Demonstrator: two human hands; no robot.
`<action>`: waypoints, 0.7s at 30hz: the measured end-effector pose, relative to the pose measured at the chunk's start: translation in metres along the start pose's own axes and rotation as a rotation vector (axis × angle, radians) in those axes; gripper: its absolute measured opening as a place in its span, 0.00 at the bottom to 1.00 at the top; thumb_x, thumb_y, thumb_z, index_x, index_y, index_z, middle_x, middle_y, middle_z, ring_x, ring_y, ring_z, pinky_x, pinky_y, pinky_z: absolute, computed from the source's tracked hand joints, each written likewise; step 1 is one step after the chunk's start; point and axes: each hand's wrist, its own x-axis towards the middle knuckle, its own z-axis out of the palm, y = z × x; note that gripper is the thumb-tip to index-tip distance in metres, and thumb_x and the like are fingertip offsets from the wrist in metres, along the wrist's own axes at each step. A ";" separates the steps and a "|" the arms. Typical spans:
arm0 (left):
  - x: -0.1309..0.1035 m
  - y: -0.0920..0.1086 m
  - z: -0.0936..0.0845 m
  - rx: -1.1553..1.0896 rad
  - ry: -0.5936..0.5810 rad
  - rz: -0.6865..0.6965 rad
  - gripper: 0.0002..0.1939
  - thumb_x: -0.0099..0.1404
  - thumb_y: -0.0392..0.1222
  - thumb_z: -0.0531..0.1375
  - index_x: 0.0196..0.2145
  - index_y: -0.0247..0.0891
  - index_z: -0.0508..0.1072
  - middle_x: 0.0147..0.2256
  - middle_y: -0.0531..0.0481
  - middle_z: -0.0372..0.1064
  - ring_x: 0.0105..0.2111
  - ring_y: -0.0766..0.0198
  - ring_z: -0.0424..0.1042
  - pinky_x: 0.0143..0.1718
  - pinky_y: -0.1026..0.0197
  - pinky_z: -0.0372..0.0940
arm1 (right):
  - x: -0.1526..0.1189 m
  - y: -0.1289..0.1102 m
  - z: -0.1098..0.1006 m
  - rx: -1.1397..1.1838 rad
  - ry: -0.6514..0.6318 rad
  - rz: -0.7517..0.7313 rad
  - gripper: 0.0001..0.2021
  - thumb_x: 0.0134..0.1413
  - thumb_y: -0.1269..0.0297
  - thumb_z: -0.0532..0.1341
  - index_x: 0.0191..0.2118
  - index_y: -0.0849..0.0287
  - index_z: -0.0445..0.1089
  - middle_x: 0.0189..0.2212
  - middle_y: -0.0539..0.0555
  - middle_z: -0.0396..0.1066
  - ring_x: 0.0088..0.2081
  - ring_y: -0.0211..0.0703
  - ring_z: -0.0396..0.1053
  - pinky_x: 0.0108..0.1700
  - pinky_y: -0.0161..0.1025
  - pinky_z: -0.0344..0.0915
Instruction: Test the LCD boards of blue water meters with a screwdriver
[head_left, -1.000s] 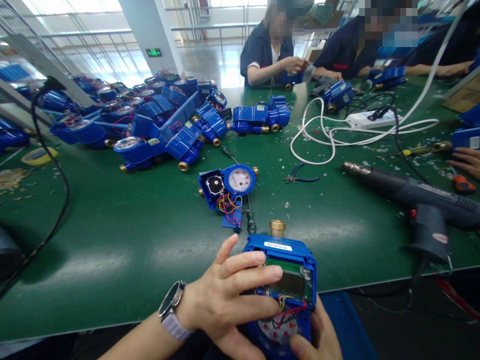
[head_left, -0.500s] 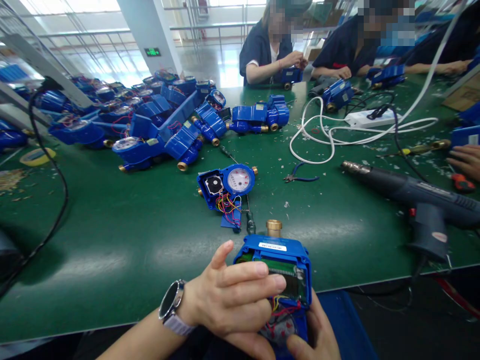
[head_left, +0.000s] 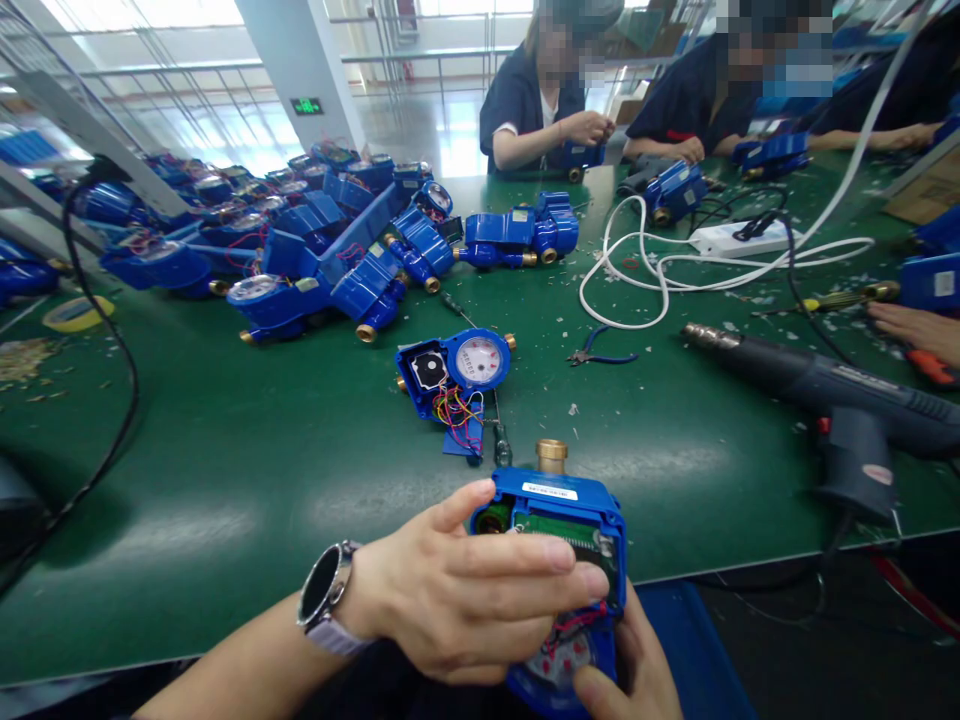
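Observation:
A blue water meter (head_left: 592, 487) with a brass fitting (head_left: 552, 456) is tilted up at the table's front edge. Its housing is open, showing a green circuit board (head_left: 551, 525), red wires and a round dial (head_left: 559, 662). My right hand (head_left: 637, 660) grips its lower right side, thumb by the dial. Across the board lie the stretched fingers of my left hand (head_left: 480, 590), its thumb hidden underneath. Further back rests a second opened meter (head_left: 480, 360) with loose coloured wires, beside a screwdriver (head_left: 502, 445).
Many blue meters (head_left: 307, 215) are piled at the back left. Blue-handled cutters (head_left: 611, 356), a white power strip (head_left: 739, 237) and a heat gun (head_left: 847, 385) lie to the right. Co-workers (head_left: 532, 110) sit across the table; another person's hand (head_left: 911, 325) is at the right edge.
My left hand has slid right across the board, and its raised finger has come down toward the housing's top edge. The other person's hand at right has moved left toward the table.

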 end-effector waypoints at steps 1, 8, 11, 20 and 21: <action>0.003 -0.001 -0.005 -0.011 -0.050 -0.002 0.12 0.68 0.45 0.54 0.38 0.50 0.79 0.60 0.62 0.68 0.69 0.63 0.48 0.73 0.43 0.30 | 0.000 0.000 0.001 0.017 0.010 0.002 0.43 0.45 0.48 0.73 0.64 0.60 0.60 0.54 0.63 0.69 0.56 0.61 0.67 0.55 0.46 0.69; 0.036 -0.004 -0.037 -0.058 -0.353 -0.060 0.11 0.71 0.37 0.56 0.36 0.47 0.78 0.43 0.58 0.75 0.51 0.65 0.66 0.73 0.47 0.37 | -0.001 0.003 0.003 -0.023 0.004 -0.046 0.41 0.50 0.46 0.70 0.64 0.59 0.59 0.57 0.63 0.67 0.58 0.60 0.65 0.58 0.47 0.67; 0.047 -0.003 -0.045 -0.028 -0.424 0.008 0.10 0.71 0.39 0.57 0.35 0.44 0.78 0.39 0.54 0.73 0.43 0.62 0.67 0.65 0.50 0.56 | -0.002 0.006 0.005 -0.029 0.040 -0.043 0.41 0.50 0.46 0.71 0.64 0.59 0.57 0.58 0.63 0.66 0.59 0.59 0.65 0.59 0.46 0.66; 0.036 -0.009 -0.035 -0.047 -0.313 0.129 0.12 0.70 0.37 0.56 0.32 0.42 0.78 0.31 0.54 0.72 0.33 0.65 0.68 0.46 0.56 0.67 | -0.003 0.004 0.012 0.029 0.060 -0.064 0.42 0.49 0.44 0.71 0.62 0.58 0.55 0.59 0.64 0.64 0.60 0.58 0.64 0.59 0.45 0.65; 0.032 -0.010 -0.033 -0.048 -0.289 0.119 0.11 0.70 0.37 0.56 0.33 0.41 0.78 0.30 0.55 0.71 0.32 0.66 0.67 0.46 0.56 0.67 | -0.003 0.005 0.011 0.030 0.063 -0.059 0.43 0.48 0.43 0.71 0.62 0.59 0.55 0.60 0.65 0.63 0.60 0.59 0.63 0.60 0.45 0.65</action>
